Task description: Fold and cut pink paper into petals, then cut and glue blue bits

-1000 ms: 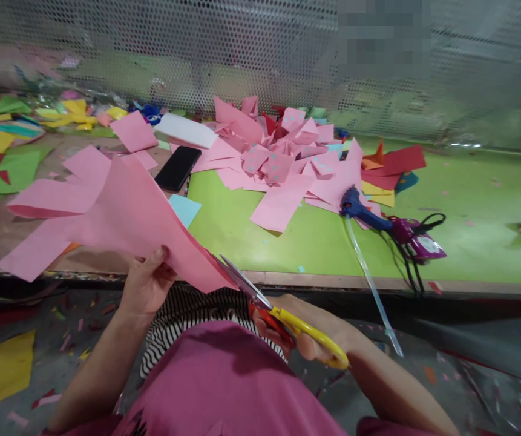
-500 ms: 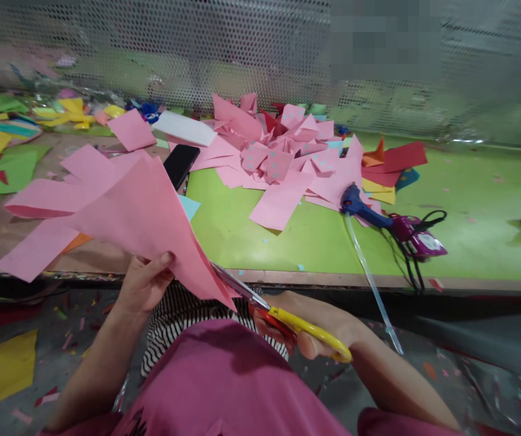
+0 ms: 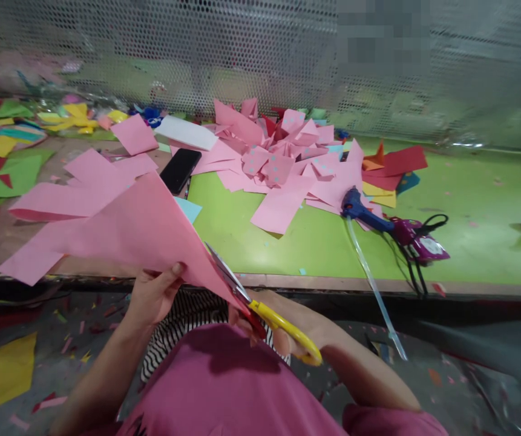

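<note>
My left hand [image 3: 158, 297] pinches the lower edge of a large pink paper sheet [image 3: 128, 224], thumb on top. The sheet slants up and leftward over the table edge. In my right hand [image 3: 287, 321] are scissors [image 3: 282, 324] with one yellow and one red handle, fingers closed round them. Their blades lie at the sheet's right edge, near its lower corner, pointing up and left; part of the lower blade is hidden by the paper. More pink paper pieces [image 3: 33, 260] lie on the table beneath the sheet's left end.
Behind my hands spreads a heap of folded pink papers [image 3: 278, 157]. A black phone [image 3: 181, 171] lies left of it, a blue glue gun [image 3: 364, 212] with a clear stick right of it. Perforated metal [image 3: 260, 54] closes the back. Scraps litter the floor.
My right hand and the scissors have shifted left, and the blades now angle more steeply along the sheet's edge. The sheet has tipped lower, and my left hand has moved slightly right.
</note>
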A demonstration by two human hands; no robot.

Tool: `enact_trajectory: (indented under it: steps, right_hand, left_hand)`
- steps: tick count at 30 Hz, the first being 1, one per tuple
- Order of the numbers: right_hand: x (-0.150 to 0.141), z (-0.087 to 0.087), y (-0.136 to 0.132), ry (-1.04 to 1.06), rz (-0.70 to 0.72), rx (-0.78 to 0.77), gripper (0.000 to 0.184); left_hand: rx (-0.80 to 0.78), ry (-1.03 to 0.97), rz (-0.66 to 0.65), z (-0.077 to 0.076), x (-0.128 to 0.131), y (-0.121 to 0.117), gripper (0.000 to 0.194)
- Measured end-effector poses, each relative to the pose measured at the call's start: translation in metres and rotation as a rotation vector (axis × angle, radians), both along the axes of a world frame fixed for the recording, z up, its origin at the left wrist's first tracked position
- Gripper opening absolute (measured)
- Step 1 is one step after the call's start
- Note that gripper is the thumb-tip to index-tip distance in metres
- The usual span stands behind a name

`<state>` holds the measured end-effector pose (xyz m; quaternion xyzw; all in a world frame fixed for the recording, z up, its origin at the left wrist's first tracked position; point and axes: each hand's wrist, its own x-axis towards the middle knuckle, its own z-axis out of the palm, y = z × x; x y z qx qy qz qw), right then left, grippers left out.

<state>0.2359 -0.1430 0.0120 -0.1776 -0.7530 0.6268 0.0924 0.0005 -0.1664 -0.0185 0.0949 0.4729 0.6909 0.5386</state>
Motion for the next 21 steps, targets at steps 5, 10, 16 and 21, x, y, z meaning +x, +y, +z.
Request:
enact_trajectory:
  steps: [5,10,16,21]
  right_hand:
    - [-0.002,-0.001,0.006,0.031,0.065,0.026,0.084]
    - [-0.005,-0.001,0.005,0.07,0.02,0.06,0.083]
    - [-0.005,-0.004,0.003,0.043,-0.011,0.032,0.071]
    - [-0.005,-0.006,0.0,0.118,-0.03,-0.011,0.084]
  left_hand:
    - [-0.007,-0.006,0.005,0.002,0.002,-0.004,0.045]
    - [-0.064,-0.072,-0.021,0.0,0.008,-0.008,0.046]
    - [-0.054,-0.085,-0.003,-0.002,0.013,-0.009,0.046]
    - [-0.039,-0.095,0.019,-0.003,0.014,-0.009,0.046]
